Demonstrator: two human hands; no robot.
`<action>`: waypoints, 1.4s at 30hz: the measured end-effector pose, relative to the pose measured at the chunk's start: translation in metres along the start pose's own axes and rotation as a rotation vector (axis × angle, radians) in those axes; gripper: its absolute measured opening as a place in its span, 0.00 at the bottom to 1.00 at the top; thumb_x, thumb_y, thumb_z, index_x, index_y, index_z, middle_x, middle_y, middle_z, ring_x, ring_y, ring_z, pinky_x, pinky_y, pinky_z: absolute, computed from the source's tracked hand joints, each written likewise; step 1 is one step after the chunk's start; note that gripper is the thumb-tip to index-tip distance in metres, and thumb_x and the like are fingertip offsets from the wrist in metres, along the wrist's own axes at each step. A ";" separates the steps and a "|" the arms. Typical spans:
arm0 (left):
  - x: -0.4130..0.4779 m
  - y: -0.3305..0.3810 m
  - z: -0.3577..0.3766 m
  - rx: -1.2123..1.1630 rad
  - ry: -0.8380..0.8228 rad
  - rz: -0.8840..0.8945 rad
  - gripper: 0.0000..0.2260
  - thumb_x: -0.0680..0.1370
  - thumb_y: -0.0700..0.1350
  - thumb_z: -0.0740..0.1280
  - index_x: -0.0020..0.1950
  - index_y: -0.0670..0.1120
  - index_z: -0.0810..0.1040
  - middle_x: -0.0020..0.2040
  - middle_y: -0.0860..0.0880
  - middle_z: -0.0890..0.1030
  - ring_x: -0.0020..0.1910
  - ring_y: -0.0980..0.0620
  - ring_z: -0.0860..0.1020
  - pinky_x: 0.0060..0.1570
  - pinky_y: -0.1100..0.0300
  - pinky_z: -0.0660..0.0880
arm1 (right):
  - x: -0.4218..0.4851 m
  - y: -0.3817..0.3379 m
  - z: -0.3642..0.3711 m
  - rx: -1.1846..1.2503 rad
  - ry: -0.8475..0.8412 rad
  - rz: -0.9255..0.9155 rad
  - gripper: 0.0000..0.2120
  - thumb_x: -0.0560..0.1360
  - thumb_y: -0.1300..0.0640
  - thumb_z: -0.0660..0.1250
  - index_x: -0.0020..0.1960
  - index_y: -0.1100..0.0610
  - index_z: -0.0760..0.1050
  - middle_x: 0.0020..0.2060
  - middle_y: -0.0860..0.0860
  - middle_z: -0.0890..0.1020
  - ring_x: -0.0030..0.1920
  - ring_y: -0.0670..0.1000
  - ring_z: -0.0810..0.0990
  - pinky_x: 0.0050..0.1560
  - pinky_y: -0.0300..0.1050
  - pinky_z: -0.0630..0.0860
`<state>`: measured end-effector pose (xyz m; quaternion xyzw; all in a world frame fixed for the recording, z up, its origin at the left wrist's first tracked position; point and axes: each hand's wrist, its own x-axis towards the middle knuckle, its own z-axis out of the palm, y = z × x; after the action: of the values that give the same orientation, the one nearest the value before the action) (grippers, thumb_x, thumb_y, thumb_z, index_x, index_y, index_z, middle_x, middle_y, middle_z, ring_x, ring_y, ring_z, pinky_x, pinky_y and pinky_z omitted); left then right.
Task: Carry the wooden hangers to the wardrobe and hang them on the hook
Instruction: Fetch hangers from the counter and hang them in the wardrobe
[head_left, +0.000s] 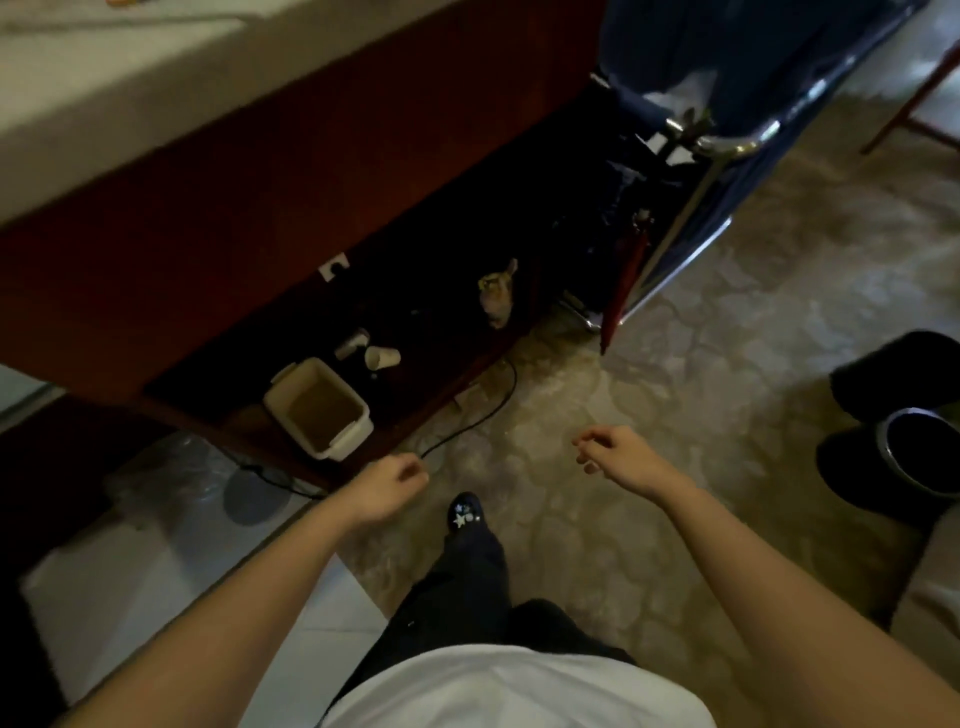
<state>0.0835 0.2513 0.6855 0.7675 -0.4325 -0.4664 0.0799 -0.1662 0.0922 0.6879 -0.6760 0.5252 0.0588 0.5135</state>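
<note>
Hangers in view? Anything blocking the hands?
No hangers show, so there is no path to judge. Left hand and right hand hang empty over the floor; a table stands to the left.

Your left grip (387, 486) and right grip (618, 457) hang loosely curled, holding nothing. A white bin (319, 408) sits under the table (260, 182).

Lived-in home room, dark red wooden table (291, 171), white bin (319, 408) beneath, patterned stone floor (753, 322)
</note>
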 end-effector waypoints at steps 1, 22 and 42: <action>0.007 0.014 -0.018 0.002 0.029 0.036 0.11 0.80 0.48 0.59 0.59 0.46 0.74 0.53 0.49 0.77 0.51 0.53 0.75 0.50 0.60 0.71 | 0.010 -0.014 -0.010 -0.014 0.007 -0.035 0.13 0.79 0.61 0.57 0.60 0.65 0.73 0.45 0.57 0.77 0.36 0.45 0.75 0.28 0.26 0.69; -0.025 0.228 -0.344 0.153 0.448 0.568 0.12 0.78 0.52 0.60 0.61 0.57 0.74 0.56 0.61 0.77 0.55 0.64 0.76 0.53 0.65 0.74 | 0.057 -0.348 -0.220 -0.163 0.217 -0.940 0.09 0.78 0.59 0.60 0.51 0.56 0.78 0.42 0.49 0.82 0.42 0.46 0.81 0.44 0.33 0.75; 0.114 0.344 -0.448 0.350 0.689 0.114 0.27 0.78 0.54 0.61 0.75 0.49 0.57 0.75 0.48 0.61 0.72 0.49 0.63 0.68 0.54 0.64 | 0.241 -0.534 -0.333 -0.699 0.256 -1.113 0.19 0.75 0.57 0.66 0.65 0.55 0.71 0.62 0.53 0.76 0.61 0.53 0.75 0.59 0.47 0.74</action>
<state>0.2537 -0.1696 1.0403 0.8560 -0.4952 -0.0954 0.1140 0.1984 -0.3584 1.0310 -0.9744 0.1050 -0.1286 0.1517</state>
